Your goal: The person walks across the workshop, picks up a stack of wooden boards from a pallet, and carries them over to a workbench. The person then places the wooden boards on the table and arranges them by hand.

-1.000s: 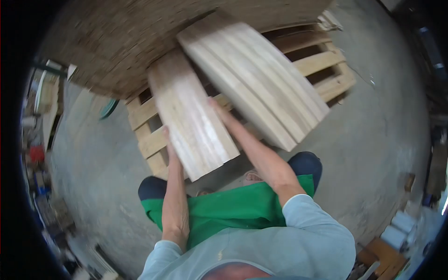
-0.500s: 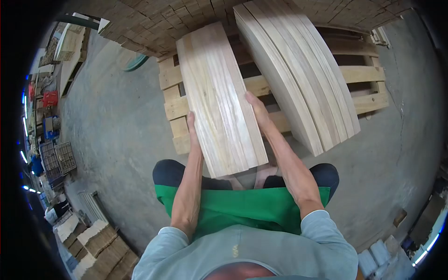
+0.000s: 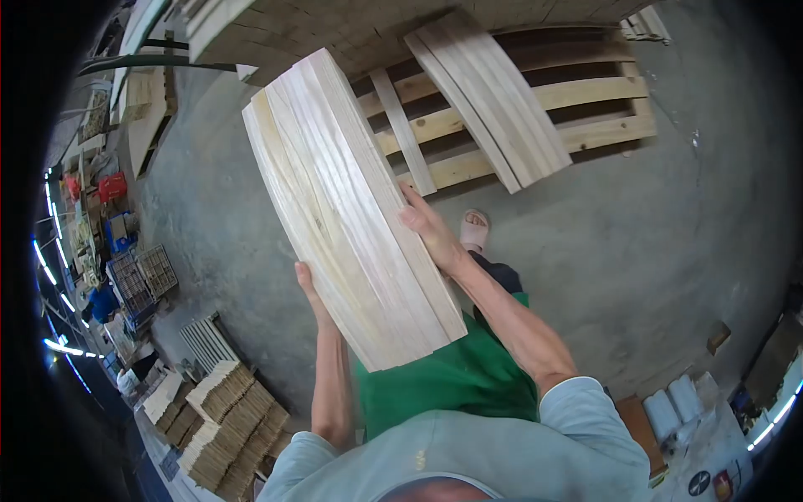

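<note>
A thick stack of long pale wooden boards [image 3: 343, 209] is held up in front of me, tilted with its far end to the left. My left hand [image 3: 309, 289] grips its left edge, the thumb showing and the other fingers hidden beneath. On the opposite side my right hand [image 3: 427, 222] is closed around the right edge. Another stack of boards [image 3: 493, 100] lies on the wooden pallet [image 3: 602, 134] to the right. A single narrow strip of wood [image 3: 403, 130] rests across the pallet's slats beside it.
A large wall of stacked wood [image 3: 351, 38] rises behind the pallet. Bundles of wood [image 3: 230, 422] stand at lower left, near plastic crates [image 3: 142, 276] on the concrete floor [image 3: 619, 276]. A green metal bar [image 3: 159, 61] juts in at upper left. Wrapped white packs [image 3: 673, 406] sit at lower right.
The held stack has risen off the pallet toward me and swung left, both hands still gripping it. The narrow strip on the pallet is now exposed. My body has stood up and turned.
</note>
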Motion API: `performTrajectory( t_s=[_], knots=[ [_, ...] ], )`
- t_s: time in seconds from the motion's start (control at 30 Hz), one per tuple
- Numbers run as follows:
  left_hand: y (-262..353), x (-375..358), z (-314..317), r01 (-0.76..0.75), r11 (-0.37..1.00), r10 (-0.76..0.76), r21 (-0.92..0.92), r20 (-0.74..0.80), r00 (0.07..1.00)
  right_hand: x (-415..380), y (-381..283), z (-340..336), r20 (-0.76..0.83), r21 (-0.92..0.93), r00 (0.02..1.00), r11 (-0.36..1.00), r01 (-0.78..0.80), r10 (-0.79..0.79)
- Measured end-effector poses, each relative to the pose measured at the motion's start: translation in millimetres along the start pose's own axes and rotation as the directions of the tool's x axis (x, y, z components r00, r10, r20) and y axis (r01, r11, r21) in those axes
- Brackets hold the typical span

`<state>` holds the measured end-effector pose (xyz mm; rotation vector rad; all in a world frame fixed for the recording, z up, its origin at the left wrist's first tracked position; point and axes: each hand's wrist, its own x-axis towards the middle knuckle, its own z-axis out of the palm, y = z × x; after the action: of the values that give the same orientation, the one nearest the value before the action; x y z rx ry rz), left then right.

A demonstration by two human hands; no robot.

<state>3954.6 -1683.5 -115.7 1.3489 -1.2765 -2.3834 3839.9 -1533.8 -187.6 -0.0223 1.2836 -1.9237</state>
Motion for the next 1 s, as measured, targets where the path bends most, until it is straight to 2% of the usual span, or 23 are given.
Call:
performTrajectory(
  t_s=[0.17, 0.27, 0.4, 0.6, 0.7, 0.8, 0.83, 1.0],
  knots=[
    [21, -66, 10, -0.051, 0.999, 0.05, 0.014, 0.067, 0.997, -66, -62, 26, -0.017, -0.004, 0.999, 1.0, 0.03, -0.03],
    [17, -70, 12, -0.027, 1.0, 0.028, -0.007, 0.13, 0.991, -73, -56, 20, -0.027, -0.032, 0.995, 0.995, 0.092, -0.093],
    [-11, -41, 7, -0.014, 1.0, 0.015, -0.002, 0.141, 0.99, -58, -27, -2, -0.046, 0.003, 0.997, 0.998, 0.058, -0.058],
    [-81, 71, -8, 0.031, 0.998, -0.023, -0.048, 0.169, 0.985, 39, 73, -72, -0.036, -0.003, 0.999, 0.999, 0.036, -0.036],
    [-117, 147, -18, 0.054, 0.996, -0.04, -0.074, 0.18, 0.983, 96, 111, -104, -0.031, 0.054, 0.999, 0.999, 0.01, -0.008],
    [-158, 238, -40, -0.02, 1.0, 0.021, -0.005, 0.155, 0.988, 156, 147, -138, 0.027, 0.083, 1.0, 0.996, 0.012, -0.015],
    [-169, 261, -44, -0.012, 1.0, 0.014, -0.013, 0.152, 0.988, 185, 172, -147, -0.053, 0.103, 0.997, 0.993, 0.065, -0.06],
    [-208, 355, -53, -0.037, 0.998, 0.046, -0.051, 0.203, 0.978, 264, 218, -182, 0.083, 0.127, 0.991, 0.987, 0.094, -0.105]
  ],
)
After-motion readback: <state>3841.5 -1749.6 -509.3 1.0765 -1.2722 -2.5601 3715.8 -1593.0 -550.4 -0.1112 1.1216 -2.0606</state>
